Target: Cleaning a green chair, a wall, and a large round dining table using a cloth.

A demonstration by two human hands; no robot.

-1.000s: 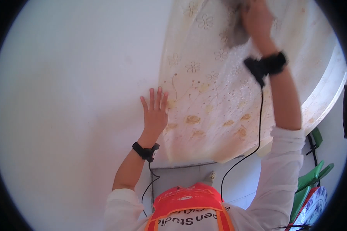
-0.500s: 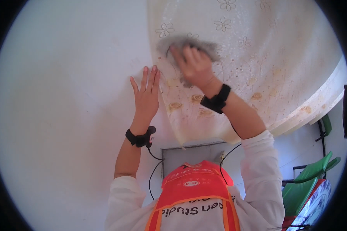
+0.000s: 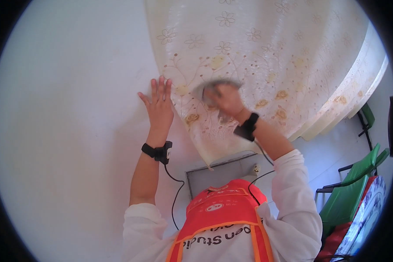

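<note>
Grey cloth [image 3: 216,89] sits pressed vs the cream flowered curtain [image 3: 266,56], low on its left part, a bit above the hem & near the left edge. Right hand [image 3: 226,99] has it: fingers curled over the cloth, gripping it flat to the fabric; the cloth looks blurred, so prob. mid-wipe. Left hand [image 3: 160,105] is just beside the curtain edge, palm flat on the white wall [image 3: 65,131], fingers fully spread, holding nothing.

Progress, as a judgement: wiping is under way on the lower left area only. Can't tell clean from uncleaned fabric, no visible marks either way. The wide stretch of curtain to the right & up top has no cloth on it now, so likely much left.

Further out: grey panel [image 3: 222,172] low on wall, green chairs [image 3: 349,192] at right.
</note>
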